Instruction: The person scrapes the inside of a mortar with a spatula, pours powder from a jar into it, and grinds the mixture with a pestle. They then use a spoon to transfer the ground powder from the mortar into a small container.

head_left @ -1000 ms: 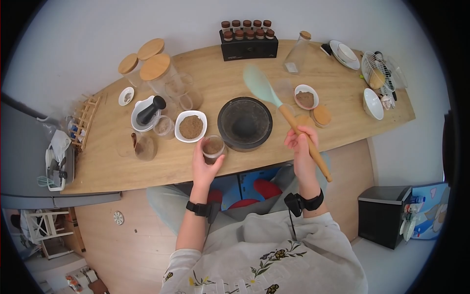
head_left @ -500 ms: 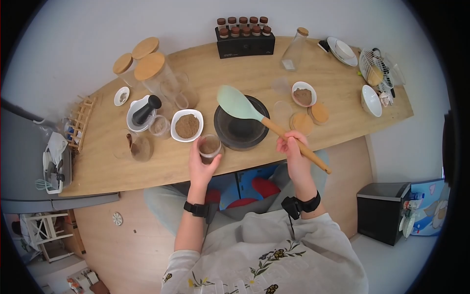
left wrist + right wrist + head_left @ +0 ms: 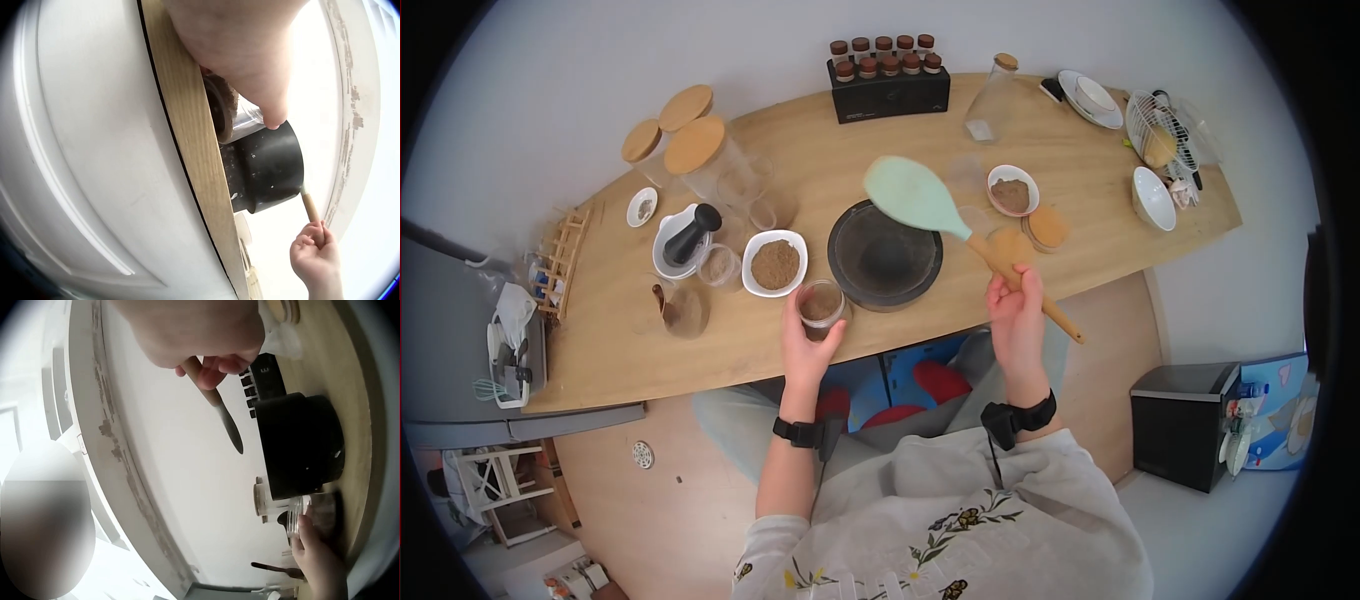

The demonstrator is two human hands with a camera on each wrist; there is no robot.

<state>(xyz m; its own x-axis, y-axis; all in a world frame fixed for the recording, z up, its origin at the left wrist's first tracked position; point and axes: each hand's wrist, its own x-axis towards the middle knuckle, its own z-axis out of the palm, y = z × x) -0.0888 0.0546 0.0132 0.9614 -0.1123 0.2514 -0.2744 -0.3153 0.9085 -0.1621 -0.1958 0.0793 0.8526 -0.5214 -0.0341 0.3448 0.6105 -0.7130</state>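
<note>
My left hand [image 3: 807, 350] grips a small clear jar [image 3: 821, 303] with brown powder in it, thumb and fingers on opposite sides. The jar stands close to the table's front edge, just left of a black mortar [image 3: 885, 255]. My right hand [image 3: 1016, 325] holds a spatula [image 3: 915, 195] by its wooden handle; its pale green head is raised and overlaps the mortar's far rim in the head view. Left of the mortar sits a square white bowl [image 3: 774, 264] of brown powder. In the right wrist view the spatula's blade [image 3: 230, 428] appears edge-on above the mortar [image 3: 300, 447].
A black pestle [image 3: 691, 236] leans in a white bowl at left, near lidded canisters [image 3: 697, 145]. Behind stands a spice rack [image 3: 890, 97]. To the right are a small bowl of powder [image 3: 1012, 190], wooden lids [image 3: 1045, 228], a corked bottle [image 3: 990, 108] and a wire basket [image 3: 1160, 130].
The spatula head swung left over the mortar, then shifted back right and away from me. My left hand has kept its hold on the jar in nearly the same place.
</note>
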